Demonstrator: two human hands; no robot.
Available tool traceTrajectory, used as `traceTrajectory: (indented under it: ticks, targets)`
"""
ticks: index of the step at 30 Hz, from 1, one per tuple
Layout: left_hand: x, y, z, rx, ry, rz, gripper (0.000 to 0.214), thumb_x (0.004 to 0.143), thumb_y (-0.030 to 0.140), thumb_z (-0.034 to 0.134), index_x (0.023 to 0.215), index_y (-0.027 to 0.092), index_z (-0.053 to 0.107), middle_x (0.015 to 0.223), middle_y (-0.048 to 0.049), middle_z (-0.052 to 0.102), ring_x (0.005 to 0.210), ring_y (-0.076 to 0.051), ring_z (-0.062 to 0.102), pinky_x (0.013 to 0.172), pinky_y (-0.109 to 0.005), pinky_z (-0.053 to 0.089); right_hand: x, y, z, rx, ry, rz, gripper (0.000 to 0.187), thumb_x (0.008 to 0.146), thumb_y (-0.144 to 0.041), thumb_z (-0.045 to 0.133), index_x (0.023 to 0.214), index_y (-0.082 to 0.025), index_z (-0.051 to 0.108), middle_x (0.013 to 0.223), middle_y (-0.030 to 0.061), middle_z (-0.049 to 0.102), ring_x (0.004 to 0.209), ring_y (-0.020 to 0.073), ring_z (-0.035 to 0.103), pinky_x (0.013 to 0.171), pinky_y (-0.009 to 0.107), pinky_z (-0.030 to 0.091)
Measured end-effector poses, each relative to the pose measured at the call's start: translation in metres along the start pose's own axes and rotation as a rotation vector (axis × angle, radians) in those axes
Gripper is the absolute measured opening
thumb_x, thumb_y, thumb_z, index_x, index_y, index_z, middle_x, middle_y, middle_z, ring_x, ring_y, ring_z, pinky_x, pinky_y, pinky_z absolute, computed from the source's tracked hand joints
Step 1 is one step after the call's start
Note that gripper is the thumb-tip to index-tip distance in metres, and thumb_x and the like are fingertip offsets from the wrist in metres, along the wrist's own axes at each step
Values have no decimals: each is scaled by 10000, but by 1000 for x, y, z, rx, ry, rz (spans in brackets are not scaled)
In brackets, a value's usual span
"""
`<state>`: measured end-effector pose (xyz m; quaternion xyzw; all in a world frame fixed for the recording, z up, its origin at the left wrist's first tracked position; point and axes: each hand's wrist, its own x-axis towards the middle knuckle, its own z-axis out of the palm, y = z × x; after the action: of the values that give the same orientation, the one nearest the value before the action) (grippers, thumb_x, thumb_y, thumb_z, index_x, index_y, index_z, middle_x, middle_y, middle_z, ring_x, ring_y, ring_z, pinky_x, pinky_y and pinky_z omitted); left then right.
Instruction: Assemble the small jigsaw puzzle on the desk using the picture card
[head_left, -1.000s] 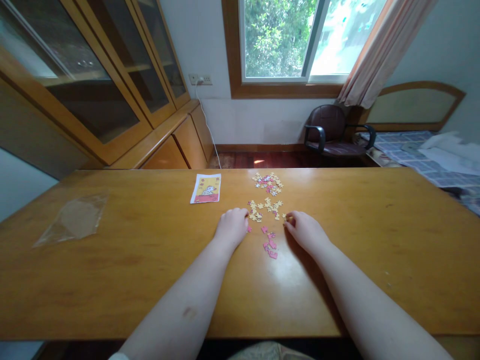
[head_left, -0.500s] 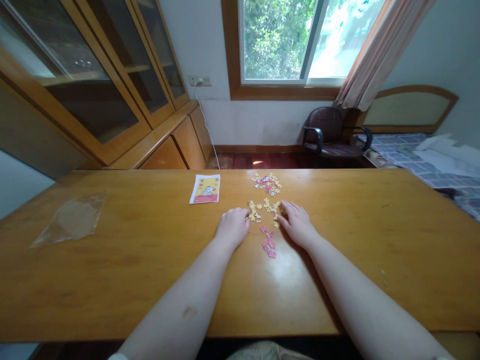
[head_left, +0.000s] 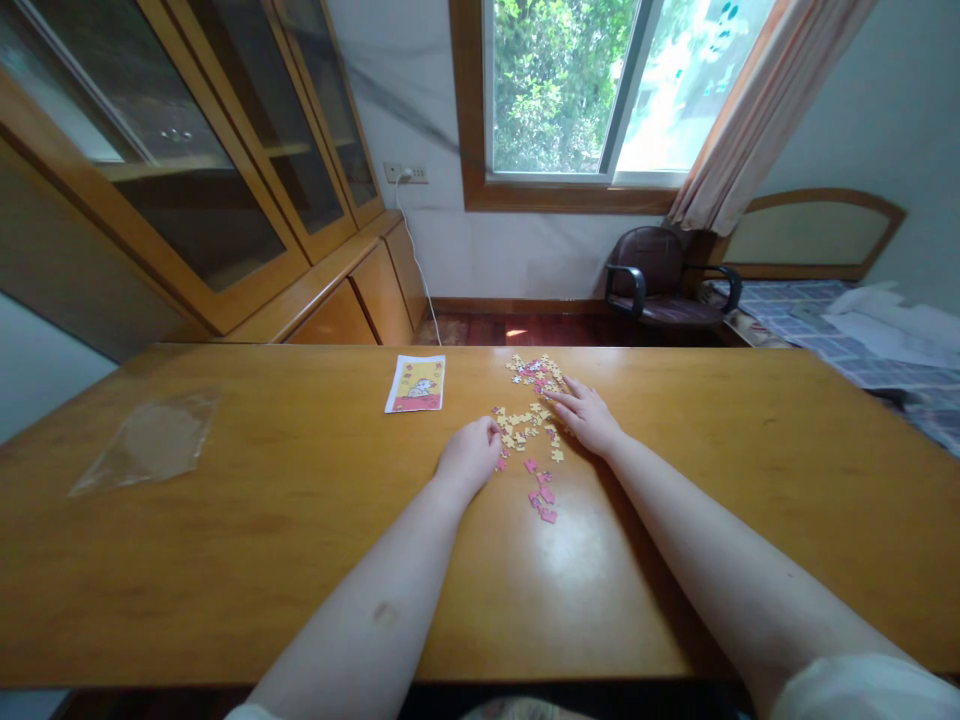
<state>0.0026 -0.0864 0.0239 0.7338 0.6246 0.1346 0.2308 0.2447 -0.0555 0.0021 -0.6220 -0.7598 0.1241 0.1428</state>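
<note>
The right hand (head_left: 589, 413), fingers spread flat, touches small yellow-and-pink cardboard puzzle pieces (head_left: 525, 422); the left hand (head_left: 471, 452) rests curled at their eight o'clock.

a clear plastic bag (head_left: 146, 440) is laid on the table (head_left: 750, 480) at nine o'clock. a picture card (head_left: 416, 384) is set at eleven o'clock.

left hand (head_left: 469, 455) curled, right hand (head_left: 589, 415) flat

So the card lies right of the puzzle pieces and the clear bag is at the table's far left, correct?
No: the head view shows the card left of the pieces; the bag is at the table's far left.
</note>
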Motion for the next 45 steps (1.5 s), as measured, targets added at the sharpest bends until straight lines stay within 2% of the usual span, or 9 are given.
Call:
traceTrajectory:
  ticks: [6, 15, 18, 23, 29, 34, 38, 42, 45]
  targets:
    - [9, -7, 2, -99, 76, -56, 157, 825, 254, 464, 844, 222, 617, 779, -14, 678, 708, -171, 597, 584, -249, 376, 33, 9, -1, -152, -149, -121, 478, 981, -484, 203, 1404, -397, 406, 1579, 9, 133, 1442, 306, 99, 1111, 613, 92]
    - [10, -8, 2, -124, 75, -63, 155, 817, 255, 468, 838, 227, 619, 795, -10, 683, 710, -170, 583, 580, -248, 354, 61, 17, -2, -170, -193, -157, 502, 981, -485, 173, 1444, -377, 334, 1579, 38, 108, 1440, 325, 77, 1092, 642, 84]
    - [10, -9, 2, -132, 72, -63, 154, 817, 255, 469, 841, 232, 619, 798, -5, 685, 709, -170, 586, 579, -249, 360, 63, 24, 1, -75, -104, -145, 499, 984, -470, 184, 1431, -355, 373, 1571, 51, 163, 1438, 319, 113, 1098, 628, 96]
    - [11, -10, 3, -137, 78, -65, 157, 813, 260, 472, 851, 230, 621, 824, -8, 689, 715, -170, 591, 575, -250, 362, 48, 40, 7, 170, 239, -108, 574, 991, -396, 131, 1212, -272, 646, 1477, 49, 404, 1393, 262, 287, 1126, 544, 176]
    - [11, -9, 4, -122, 75, -54, 157, 817, 262, 476, 844, 229, 627, 811, -10, 688, 713, -170, 593, 572, -253, 354, 25, 34, 9, 127, 181, -128, 525, 972, -447, 235, 1021, -309, 739, 1398, 2, 509, 1372, 281, 312, 1124, 565, 143]
    - [12, -8, 3, -120, 75, -51, 164, 816, 257, 470, 845, 230, 629, 786, -9, 680, 701, -168, 587, 578, -254, 361, 25, 27, 7, 208, 192, -77, 438, 937, -481, 334, 1120, -317, 697, 1410, 14, 495, 1377, 290, 303, 1122, 564, 138]
    - [11, -9, -1, -119, 58, -41, 174, 813, 241, 466, 867, 224, 631, 818, -18, 688, 727, -170, 597, 596, -253, 379, 24, 32, 8, 417, 346, 52, 585, 934, -501, 233, 1143, -185, 680, 1239, 115, 628, 1188, 259, 531, 1013, 455, 380]
    - [8, -10, -4, -67, 23, -35, 188, 822, 253, 460, 877, 216, 635, 860, -42, 696, 752, -182, 609, 619, -257, 401, 10, 29, 11, 532, 342, 318, 614, 889, -551, 284, 914, -127, 727, 886, 114, 719, 838, 236, 645, 784, 353, 475]
    - [6, -9, -5, -5, -4, -36, 186, 821, 252, 460, 859, 206, 635, 864, -57, 700, 763, -192, 616, 630, -262, 409, -6, 19, 12, 531, 275, 382, 552, 867, -544, 347, 814, -153, 732, 791, 78, 716, 740, 207, 634, 711, 308, 455]
